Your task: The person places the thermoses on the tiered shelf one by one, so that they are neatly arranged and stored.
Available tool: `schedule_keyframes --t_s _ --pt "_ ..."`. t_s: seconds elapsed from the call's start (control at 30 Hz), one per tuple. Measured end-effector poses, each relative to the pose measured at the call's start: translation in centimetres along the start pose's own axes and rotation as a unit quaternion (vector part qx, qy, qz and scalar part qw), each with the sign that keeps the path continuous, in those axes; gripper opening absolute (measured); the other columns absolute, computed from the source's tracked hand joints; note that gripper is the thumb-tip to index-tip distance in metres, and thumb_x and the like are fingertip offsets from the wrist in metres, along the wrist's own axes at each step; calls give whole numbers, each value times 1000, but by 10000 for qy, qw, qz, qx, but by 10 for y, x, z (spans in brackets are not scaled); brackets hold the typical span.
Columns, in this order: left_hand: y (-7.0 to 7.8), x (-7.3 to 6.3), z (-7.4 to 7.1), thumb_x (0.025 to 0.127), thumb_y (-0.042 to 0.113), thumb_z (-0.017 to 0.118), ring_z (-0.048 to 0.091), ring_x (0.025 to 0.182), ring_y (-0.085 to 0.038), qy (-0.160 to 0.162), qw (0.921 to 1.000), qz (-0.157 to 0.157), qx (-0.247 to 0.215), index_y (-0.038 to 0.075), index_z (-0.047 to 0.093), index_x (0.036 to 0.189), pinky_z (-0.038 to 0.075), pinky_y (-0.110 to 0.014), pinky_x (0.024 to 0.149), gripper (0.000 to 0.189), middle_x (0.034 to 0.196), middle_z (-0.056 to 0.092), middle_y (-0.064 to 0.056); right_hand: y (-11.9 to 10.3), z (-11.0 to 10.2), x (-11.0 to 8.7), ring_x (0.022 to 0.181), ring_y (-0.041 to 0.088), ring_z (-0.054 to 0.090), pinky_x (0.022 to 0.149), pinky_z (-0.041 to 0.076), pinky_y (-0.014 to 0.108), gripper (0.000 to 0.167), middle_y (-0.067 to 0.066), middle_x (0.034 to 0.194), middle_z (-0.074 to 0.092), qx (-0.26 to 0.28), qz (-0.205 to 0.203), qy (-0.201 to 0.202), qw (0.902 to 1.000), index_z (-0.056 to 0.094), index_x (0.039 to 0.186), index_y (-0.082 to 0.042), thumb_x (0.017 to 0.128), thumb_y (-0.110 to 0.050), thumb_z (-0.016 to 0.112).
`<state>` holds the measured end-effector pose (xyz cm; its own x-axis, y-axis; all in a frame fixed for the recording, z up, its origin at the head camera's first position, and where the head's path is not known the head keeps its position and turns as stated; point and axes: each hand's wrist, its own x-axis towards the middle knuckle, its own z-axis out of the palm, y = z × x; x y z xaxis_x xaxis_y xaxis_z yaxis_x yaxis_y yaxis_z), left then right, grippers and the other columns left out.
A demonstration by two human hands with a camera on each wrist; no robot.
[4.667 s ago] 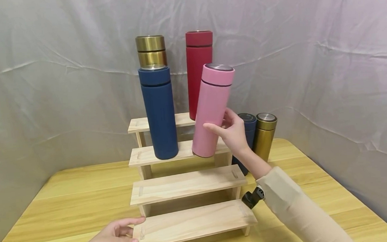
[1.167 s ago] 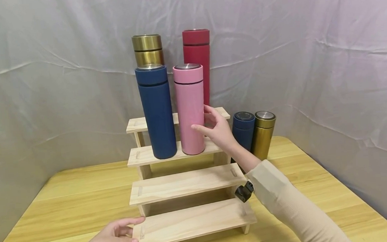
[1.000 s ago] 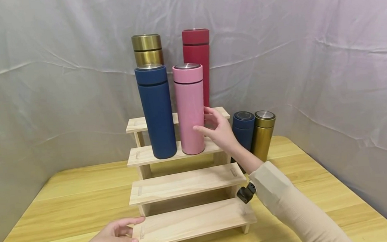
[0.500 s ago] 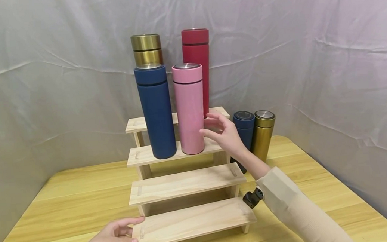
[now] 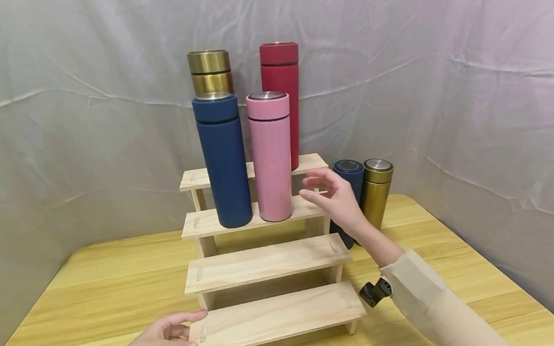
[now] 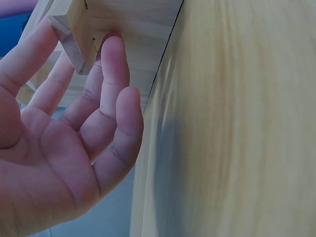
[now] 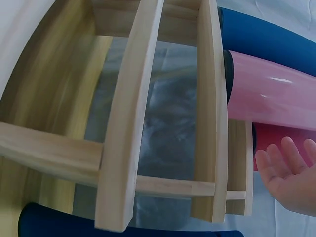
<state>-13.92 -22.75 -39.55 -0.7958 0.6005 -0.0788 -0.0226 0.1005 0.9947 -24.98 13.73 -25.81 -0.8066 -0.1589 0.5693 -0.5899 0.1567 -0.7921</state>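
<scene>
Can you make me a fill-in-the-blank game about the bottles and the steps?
1. The pink bottle shares its step with a ____ bottle.
2. Counting up from the bottom, the red bottle stands on step number ____.
3. The grip touching the stand's lowest step is the person's ____ one.
4. Off the stand, a blue bottle stands beside a ____ one.

Missing words: blue; four; left; gold.

Staged studio-like booth: grey fabric drapes point(image 5: 125, 140) around wood-grain table point(image 5: 120, 283) on three sides.

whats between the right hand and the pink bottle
Nothing: in the head view, a bare gap separates the right hand from the pink bottle.
</scene>
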Motion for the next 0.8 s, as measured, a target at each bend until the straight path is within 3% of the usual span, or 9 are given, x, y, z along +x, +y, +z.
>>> schedule_keyframes --t_s 0.23,0.8 --pt "0 0 -1 86 3 54 51 68 -10 -19 9999 96 129 1 43 129 45 -24 58 44 90 56 -10 1 -8 -10 96 24 54 73 46 23 34 22 104 57 -40 -34 -20 10000 53 112 3 80 -2 64" --pt "-2 1 -2 86 3 54 52 68 -9 -78 9999 136 53 2 44 129 45 -23 58 44 91 57 -10 13 -33 -35 93 14 54 74 46 20 26 20 102 58 -382 -250 158 9988 55 105 7 81 0 63"
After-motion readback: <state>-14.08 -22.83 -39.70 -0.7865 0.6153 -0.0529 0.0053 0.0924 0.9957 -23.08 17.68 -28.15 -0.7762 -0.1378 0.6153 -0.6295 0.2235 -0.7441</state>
